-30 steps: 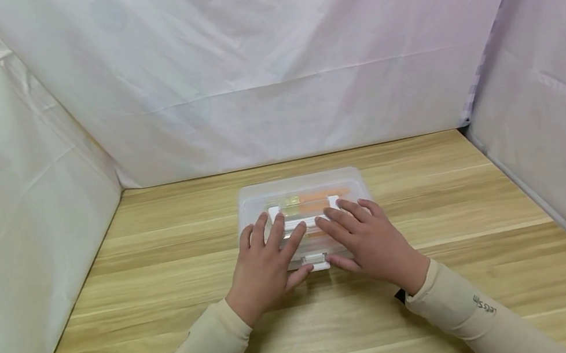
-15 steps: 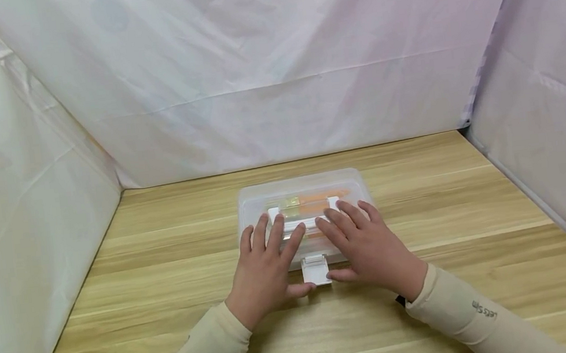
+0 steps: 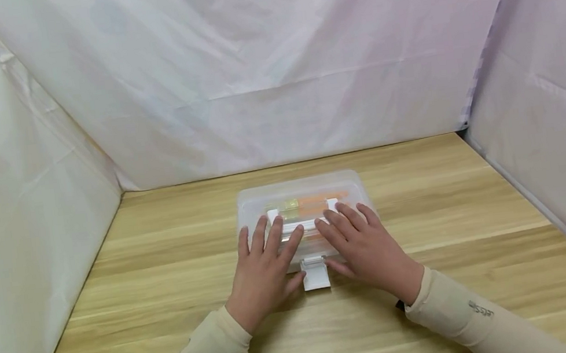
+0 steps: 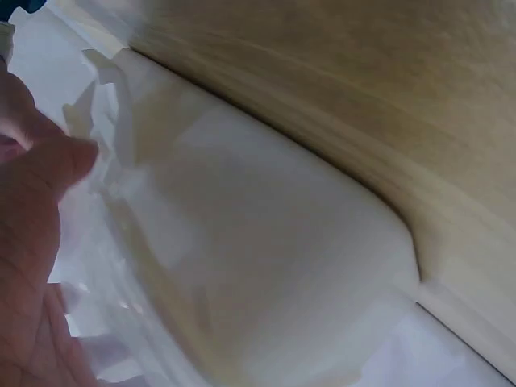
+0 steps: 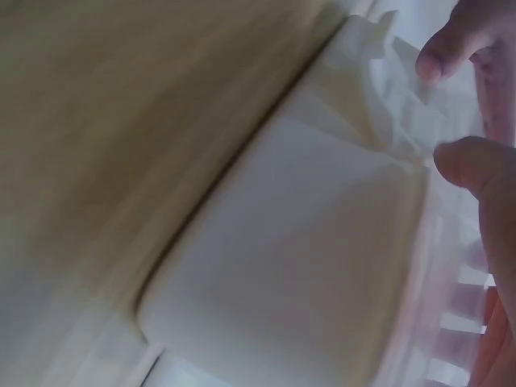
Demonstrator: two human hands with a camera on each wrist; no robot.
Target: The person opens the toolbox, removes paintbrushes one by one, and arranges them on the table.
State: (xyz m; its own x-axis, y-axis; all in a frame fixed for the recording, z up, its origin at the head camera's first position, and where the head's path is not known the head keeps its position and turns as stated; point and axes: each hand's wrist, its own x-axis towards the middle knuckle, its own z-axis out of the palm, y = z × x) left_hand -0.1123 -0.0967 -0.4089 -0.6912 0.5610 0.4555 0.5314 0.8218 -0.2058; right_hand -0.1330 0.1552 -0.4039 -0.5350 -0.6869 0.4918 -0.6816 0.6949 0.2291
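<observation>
A clear plastic storage box (image 3: 294, 184) sits on the wood-grain table with its lid on. Orange and yellowish items (image 3: 317, 200) show through the lid, below a white carry handle (image 3: 301, 226). At the box's front, a white latch (image 3: 316, 276) is flipped outward; it also stands out from the box wall (image 4: 242, 226) in the left wrist view. My left hand (image 3: 260, 278) rests on the lid with fingers spread, thumb beside the latch's left edge. Mirroring it, my right hand (image 3: 372, 251) has its fingers on the lid and its thumb near the latch's right upper corner.
The wooden table (image 3: 174, 229) extends on both sides of the box. White cloth hangs behind as a back wall (image 3: 274, 102), with more cloth at the left (image 3: 23, 200) and right (image 3: 543, 112).
The front latch has swung outward and down from its place against the box. Both thumbs followed it down, then drew back up slightly. The fingers have stayed on the lid.
</observation>
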